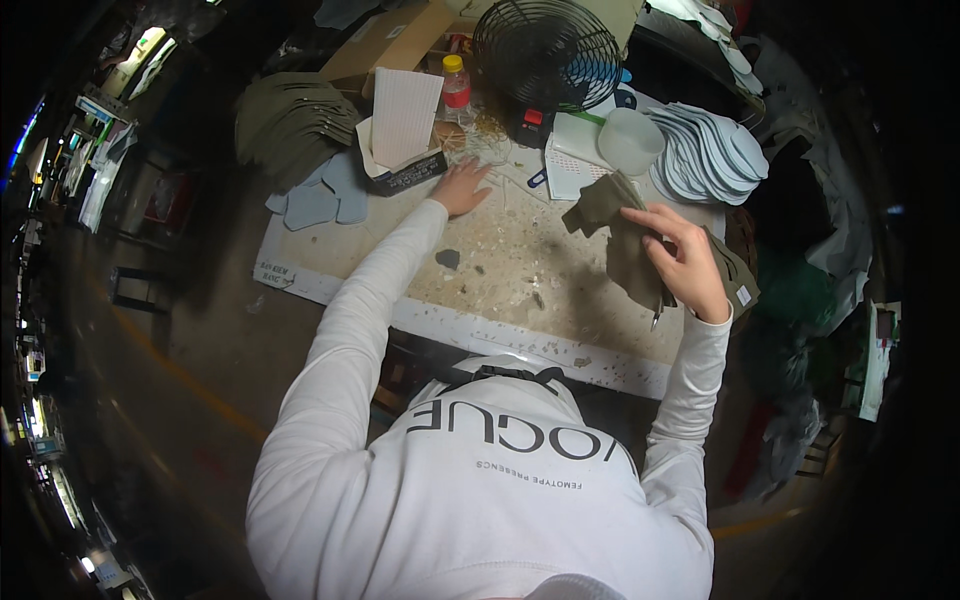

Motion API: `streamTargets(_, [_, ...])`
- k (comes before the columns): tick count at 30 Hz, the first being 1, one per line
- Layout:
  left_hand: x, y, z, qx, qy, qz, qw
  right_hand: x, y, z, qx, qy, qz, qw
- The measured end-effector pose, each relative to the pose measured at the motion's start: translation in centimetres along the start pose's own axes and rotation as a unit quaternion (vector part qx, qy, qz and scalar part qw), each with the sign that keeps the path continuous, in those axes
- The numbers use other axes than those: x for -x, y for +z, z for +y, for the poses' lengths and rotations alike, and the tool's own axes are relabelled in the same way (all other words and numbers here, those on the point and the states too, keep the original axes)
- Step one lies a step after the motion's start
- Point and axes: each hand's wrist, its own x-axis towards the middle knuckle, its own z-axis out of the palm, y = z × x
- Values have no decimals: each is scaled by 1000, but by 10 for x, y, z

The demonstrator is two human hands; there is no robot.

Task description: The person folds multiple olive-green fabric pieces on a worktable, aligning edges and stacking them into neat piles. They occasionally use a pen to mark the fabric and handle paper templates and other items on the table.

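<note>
My left hand (463, 190) lies flat on the worktable (480, 260) with its fingers stretched out, beside a loose heap of pale strings or rubber bands (485, 145). Nothing shows in it. My right hand (684, 262) is closed at the right side, thumb and fingers bent at the edge of an olive fabric piece (606, 203), which is raised and casts a shadow. More olive pieces (735, 275) lie under and behind that wrist, one with a small white label. A slim pen-like tool (656, 318) points down below the right hand; what holds it is hidden.
At the back stand a black wire fan (548, 50), a bottle with a yellow cap (456, 85) and an open box with white card (405, 120). Olive stacks (295, 120) and grey pieces (325, 195) lie left. A translucent tub (630, 140) stands beside fanned pale-blue pieces (708, 155).
</note>
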Motion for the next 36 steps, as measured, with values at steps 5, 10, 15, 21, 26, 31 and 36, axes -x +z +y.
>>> streamTargets(5, [18,-63,6,239,-2,45,970,0,37,21,-42,17,-17,999])
streamTargets(10, [127,-109,-15,566,-92,7,819,9,58,59,-277,29,58,959])
streamTargets(15, [244,-106,-76,471,-341,262,770,32,105,143,-403,149,101,897])
streamTargets(21, [277,-149,-155,467,-381,382,700,44,139,219,-118,227,53,965])
streamTargets(26, [223,-219,-215,460,-358,425,693,-29,112,167,157,112,149,970])
streamTargets(31, [163,-256,-242,313,-348,437,768,-174,133,17,-91,-135,138,977])
streamTargets(36, [148,-259,-238,180,-428,387,797,-294,205,-130,-100,-375,36,921])
